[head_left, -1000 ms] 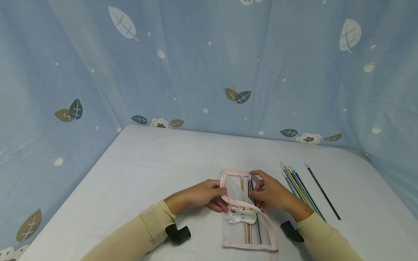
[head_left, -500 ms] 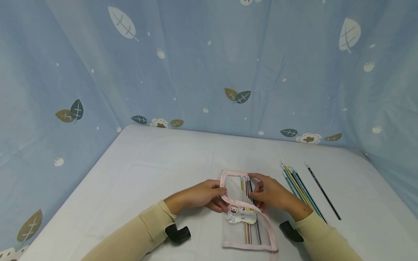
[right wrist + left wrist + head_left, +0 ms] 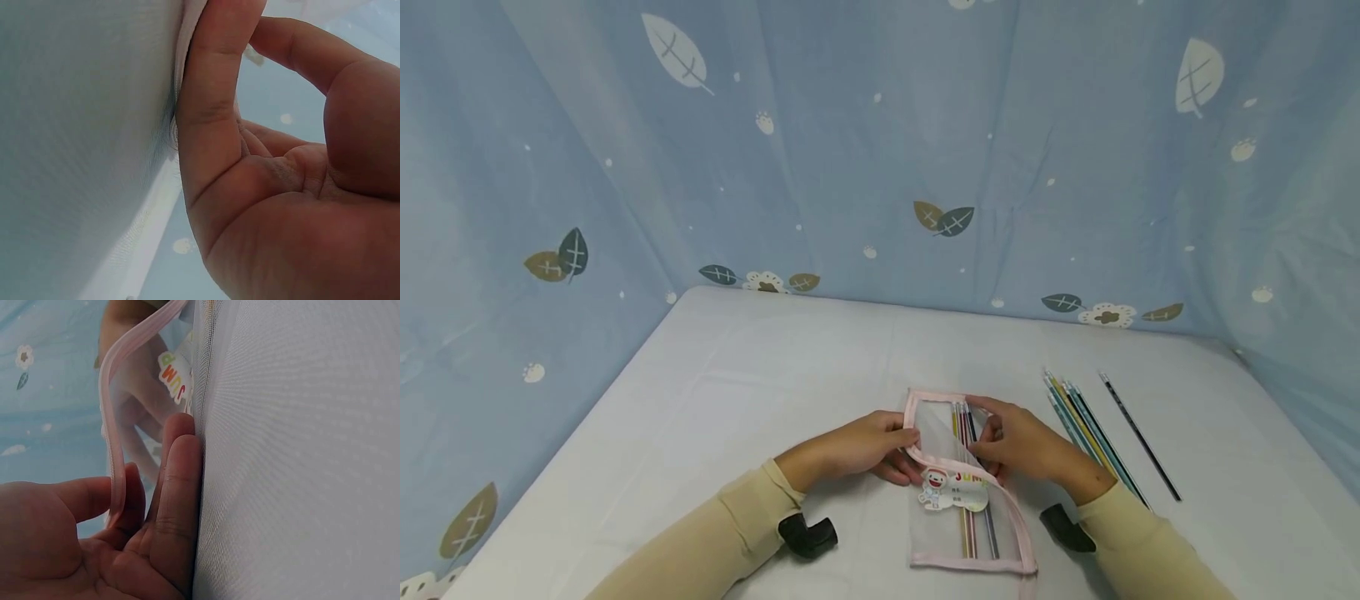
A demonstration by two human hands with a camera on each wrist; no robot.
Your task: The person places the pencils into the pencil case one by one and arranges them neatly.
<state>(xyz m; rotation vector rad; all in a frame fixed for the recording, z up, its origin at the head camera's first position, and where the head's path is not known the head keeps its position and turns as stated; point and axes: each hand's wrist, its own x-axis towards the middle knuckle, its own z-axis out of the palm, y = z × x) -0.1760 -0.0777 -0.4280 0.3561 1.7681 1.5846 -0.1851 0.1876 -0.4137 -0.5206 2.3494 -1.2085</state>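
A see-through mesh pencil case (image 3: 970, 566) with pink trim lies on the table, several pencils (image 3: 968, 533) inside it and a cartoon label (image 3: 955, 492) on its front. My left hand (image 3: 868, 444) pinches the pink-edged flap at the left; in the left wrist view its thumb and a finger hold the trim (image 3: 112, 425). On the opposite side, my right hand (image 3: 1022, 442) grips the case's upper right edge, index finger at the top corner, thumb bent inward beside the pencils. The right wrist view shows that finger (image 3: 212, 112) lying along the pink edge.
To the right of the case lies a bunch of loose pencils (image 3: 1078, 425), partly hidden by the right forearm. One dark pencil (image 3: 1140, 435) lies apart, farther right. The white table (image 3: 760, 367) meets a blue leaf-patterned curtain (image 3: 835, 150) at the back and sides.
The right fingertips have shifted slightly left at the case's top edge. The pencils inside have moved left and sit closer together. The left hand keeps its hold.
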